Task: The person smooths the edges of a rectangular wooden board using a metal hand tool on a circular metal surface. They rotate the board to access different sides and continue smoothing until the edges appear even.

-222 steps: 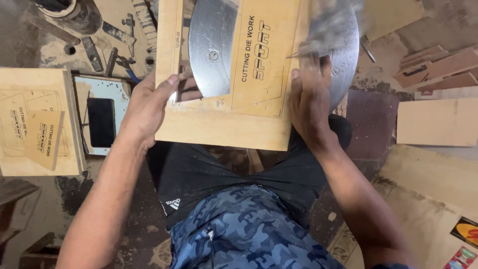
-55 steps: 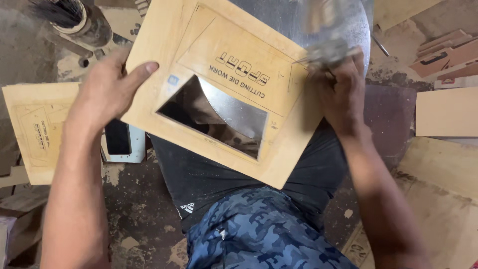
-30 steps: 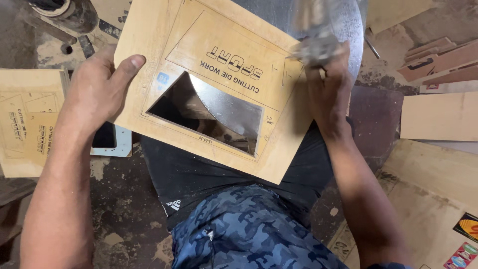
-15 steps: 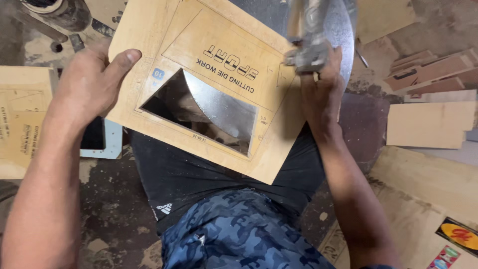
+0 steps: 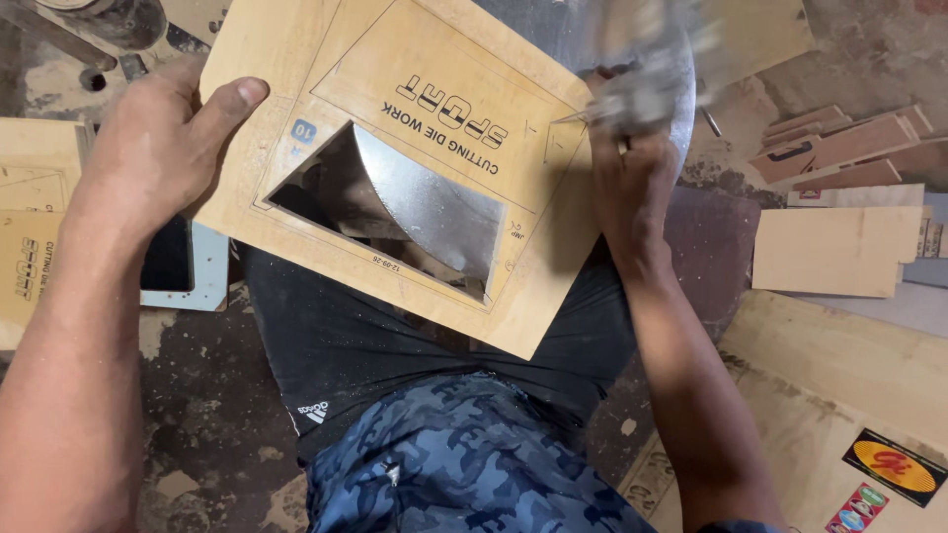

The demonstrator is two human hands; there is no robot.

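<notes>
A pale plywood board (image 5: 326, 59) with dark printed lettering and a large cut-out opening lies tilted over a round metal plate (image 5: 434, 212), seen through the hole. My left hand (image 5: 148, 148) grips the board's left edge, thumb on top. My right hand (image 5: 627, 188) sits at the board's right edge, fingers closed around a grey metal tool (image 5: 642, 74) that is blurred by motion at the end of a thin cut line.
Other printed plywood boards (image 5: 30, 217) lie at the left beside a pale blue item with a dark panel (image 5: 183, 266). Wood offcuts (image 5: 839, 252) and small blocks (image 5: 839, 148) are at the right. My dark trousers and camouflage shirt fill the lower middle.
The board was turned from square to tilted, its opening now toward me. In the last second the view slid left and the metal tool kept moving at the right edge.
</notes>
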